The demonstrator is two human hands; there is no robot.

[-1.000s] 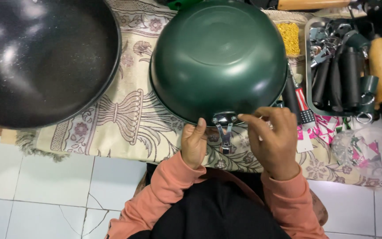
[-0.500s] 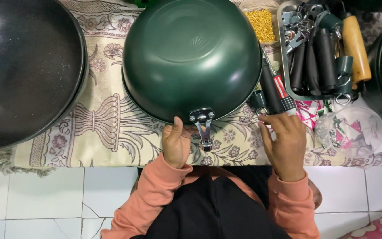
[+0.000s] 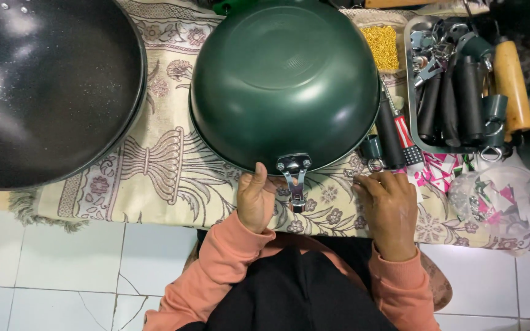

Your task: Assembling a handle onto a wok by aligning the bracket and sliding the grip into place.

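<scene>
A dark green wok (image 3: 283, 79) lies upside down on a patterned cloth (image 3: 154, 165). A metal handle bracket (image 3: 294, 175) sticks out from its near rim. My left hand (image 3: 256, 199) is curled against that rim just left of the bracket, thumb up on the edge. My right hand (image 3: 387, 205) rests flat on the cloth right of the bracket with nothing in it. Its fingertips reach the near end of a loose black handle (image 3: 389, 138), which lies beside a red-handled screwdriver (image 3: 405, 136).
A large black wok (image 3: 44, 86) sits open side up at the left. At the right, a metal tray (image 3: 413, 79) holds several black handles and a wooden handle (image 3: 513, 83). Yellow screws (image 3: 381, 48) are heaped behind it. A clear plastic bag (image 3: 498, 196) lies near the white tiled floor (image 3: 62, 270).
My right hand has dropped from the black handle and screwdriver down onto the cloth. My left hand stays at the wok's rim by the bracket. The view shifted slightly.
</scene>
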